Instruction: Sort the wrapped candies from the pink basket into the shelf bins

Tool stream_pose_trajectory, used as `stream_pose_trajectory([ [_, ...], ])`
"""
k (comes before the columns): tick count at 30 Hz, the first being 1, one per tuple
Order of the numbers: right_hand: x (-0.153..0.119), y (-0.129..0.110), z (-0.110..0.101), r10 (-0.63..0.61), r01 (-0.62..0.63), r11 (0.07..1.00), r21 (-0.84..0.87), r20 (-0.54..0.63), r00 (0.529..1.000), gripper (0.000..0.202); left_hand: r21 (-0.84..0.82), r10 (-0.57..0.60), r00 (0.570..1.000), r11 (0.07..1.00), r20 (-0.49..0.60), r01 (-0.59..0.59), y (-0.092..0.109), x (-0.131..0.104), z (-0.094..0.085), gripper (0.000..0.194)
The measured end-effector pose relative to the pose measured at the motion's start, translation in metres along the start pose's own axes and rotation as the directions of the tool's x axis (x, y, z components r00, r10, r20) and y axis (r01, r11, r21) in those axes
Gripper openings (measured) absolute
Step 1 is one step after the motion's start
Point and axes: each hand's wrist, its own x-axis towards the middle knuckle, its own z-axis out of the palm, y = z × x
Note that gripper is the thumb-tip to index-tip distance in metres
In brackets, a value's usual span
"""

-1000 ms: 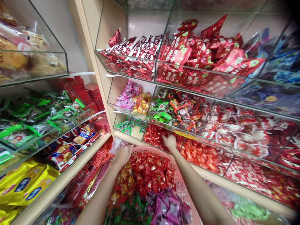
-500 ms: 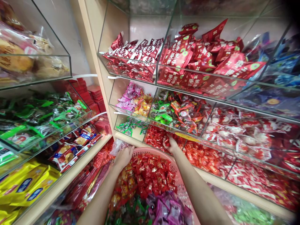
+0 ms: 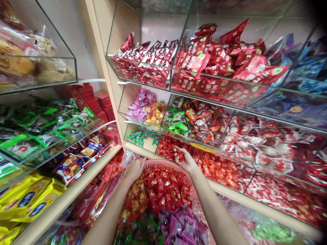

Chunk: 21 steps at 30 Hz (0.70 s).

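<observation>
A pink plastic basket [image 3: 196,204] stands below me, filled with red wrapped candies [image 3: 166,189], purple wrapped candies [image 3: 182,224], green ones and orange ones. My left hand [image 3: 135,169] is closed over the basket's far left rim. At the front edge of the lower shelf bin, my right hand [image 3: 185,159] has its fingers curled around a few small red wrapped candies [image 3: 180,156]. Behind that hand, a clear bin holds more red candies [image 3: 170,148] of the same look.
Clear bins rise in tiers: red snack packets [image 3: 194,64] above, green and red packets [image 3: 178,119] midway, orange-red candies [image 3: 217,170] to the right. On the left shelf lie green packets [image 3: 51,119] and yellow packs [image 3: 30,200]. A wooden shelf edge [image 3: 224,190] borders the basket.
My right hand has drawn back out of the red candy bin toward the basket, with red candies in its fingers. My left hand stays on the rim.
</observation>
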Motion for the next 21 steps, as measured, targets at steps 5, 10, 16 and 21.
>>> stream_pose_trajectory([
  [5,-0.026,0.022,0.016,-0.021,0.076,0.956,-0.284,0.190,0.982,0.029,0.007,-0.009,1.000,1.000,0.009,0.009,0.001,-0.001,-0.001,0.063],
  [10,-0.030,0.047,0.023,-0.009,0.157,0.743,-0.650,0.225,0.974,0.028,0.011,-0.005,1.000,1.000,0.003,0.005,0.001,0.000,0.000,0.065],
  [16,-0.013,0.074,0.029,-0.099,0.371,0.355,-0.858,0.360,0.928,0.026,0.006,0.009,1.000,1.000,-0.017,-0.009,0.000,0.000,0.001,0.063],
  [21,-0.008,0.084,0.046,-0.099,0.378,0.071,-0.923,0.371,0.923,0.020,0.003,0.012,1.000,1.000,-0.017,-0.012,0.000,0.000,0.000,0.059],
])
